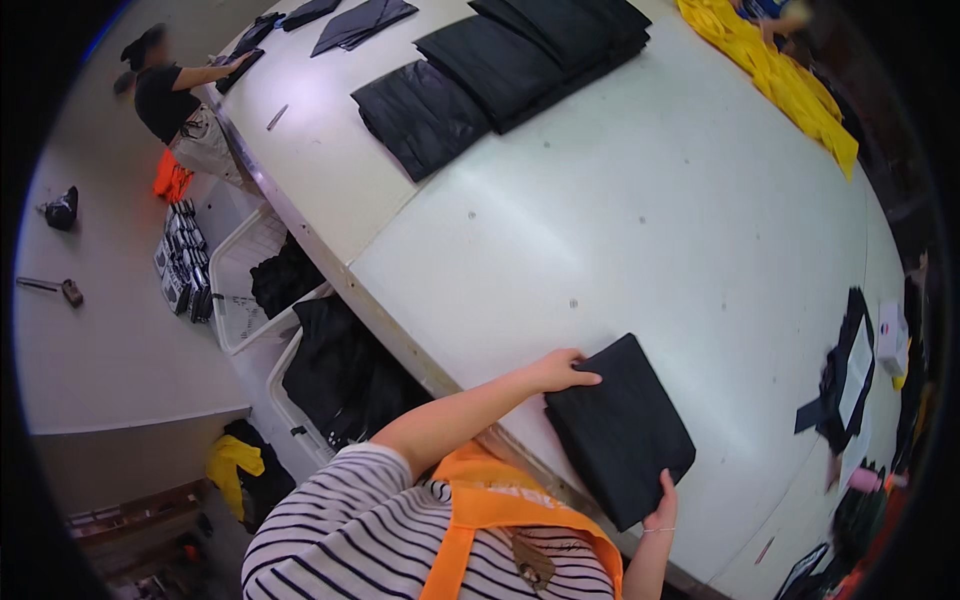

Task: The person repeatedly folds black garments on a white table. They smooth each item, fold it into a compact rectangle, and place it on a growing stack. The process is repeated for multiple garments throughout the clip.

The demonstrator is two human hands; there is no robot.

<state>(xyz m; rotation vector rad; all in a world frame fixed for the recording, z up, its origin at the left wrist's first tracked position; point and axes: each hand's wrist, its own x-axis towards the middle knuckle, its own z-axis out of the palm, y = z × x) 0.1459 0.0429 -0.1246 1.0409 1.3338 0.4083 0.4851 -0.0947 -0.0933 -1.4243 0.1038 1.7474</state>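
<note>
A neatly folded black garment (622, 430) lies on the white table close to my body. My left hand (562, 372) holds its far left corner, with the thumb on top and the other fingers mostly hidden at the edge. At the near right corner, my right hand (664, 503) grips the cloth with a finger or thumb showing upright along the edge; the rest of that hand's fingers are hidden. What kind of garment it is cannot be made out.
Folded black garments (530, 60) lie across the table's far side. Yellow cloth (775, 75) is at the far right, by another person's arm. White bins (235, 265) with black cloth stand left of the table edge. Another person (170, 100) works at the far left. A pen (277, 117) lies nearby.
</note>
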